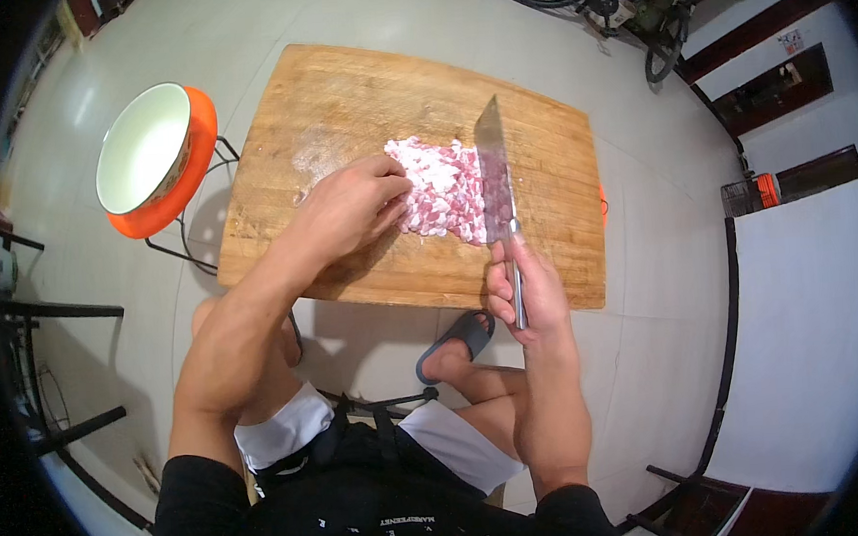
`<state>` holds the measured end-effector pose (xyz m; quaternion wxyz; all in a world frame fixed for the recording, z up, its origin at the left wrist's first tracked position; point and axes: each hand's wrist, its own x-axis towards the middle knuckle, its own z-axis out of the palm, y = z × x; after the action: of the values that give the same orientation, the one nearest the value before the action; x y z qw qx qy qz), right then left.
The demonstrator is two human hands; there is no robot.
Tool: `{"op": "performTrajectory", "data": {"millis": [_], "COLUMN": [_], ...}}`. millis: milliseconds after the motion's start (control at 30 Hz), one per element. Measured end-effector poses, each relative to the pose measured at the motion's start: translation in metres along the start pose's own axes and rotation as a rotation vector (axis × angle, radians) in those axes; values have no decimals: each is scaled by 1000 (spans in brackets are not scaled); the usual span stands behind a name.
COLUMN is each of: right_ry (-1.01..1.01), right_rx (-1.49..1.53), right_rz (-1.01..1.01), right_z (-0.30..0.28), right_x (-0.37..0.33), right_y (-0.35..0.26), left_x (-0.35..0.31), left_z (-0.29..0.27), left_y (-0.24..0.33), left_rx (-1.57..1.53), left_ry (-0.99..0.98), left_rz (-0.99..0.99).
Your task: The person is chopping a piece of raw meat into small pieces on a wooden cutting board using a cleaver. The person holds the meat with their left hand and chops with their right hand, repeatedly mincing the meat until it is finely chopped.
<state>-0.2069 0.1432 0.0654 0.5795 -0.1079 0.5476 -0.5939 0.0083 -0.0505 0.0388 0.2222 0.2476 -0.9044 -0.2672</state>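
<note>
A heap of diced pink-and-white raw meat lies in the middle of a thick wooden cutting board. The handle of a cleaver is gripped in my right hand, below the board's centre. Its broad blade stands on edge along the heap's right side and points away from me. Against the heap's left edge rests my left hand, its fingers curled and held together, the tips at the meat. Its thumb and palm are mostly hidden from above.
To the left, a white enamel basin sits on an orange stool with black metal legs. Black metal furniture legs stick in at the lower left. My foot in a grey slipper is below the board. A bicycle stands at the far right.
</note>
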Motion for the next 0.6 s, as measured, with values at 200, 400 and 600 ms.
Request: {"op": "performTrajectory", "data": {"millis": [200,400,600], "right_ry": [-144,-63,-11], "right_rx": [34,-29,-23], "right_rz": [-144,-73,-46], "right_z": [-1,5,1], "right_x": [-13,-8,1], "right_y": [-3,-1,1], "left_x": [-1,-1,-1], "left_z": [0,-2,5], "left_y": [1,0,-2], "left_rx": [5,-2,-19], "left_ry": [6,7,19], "left_rz": [1,-27,-6]}}
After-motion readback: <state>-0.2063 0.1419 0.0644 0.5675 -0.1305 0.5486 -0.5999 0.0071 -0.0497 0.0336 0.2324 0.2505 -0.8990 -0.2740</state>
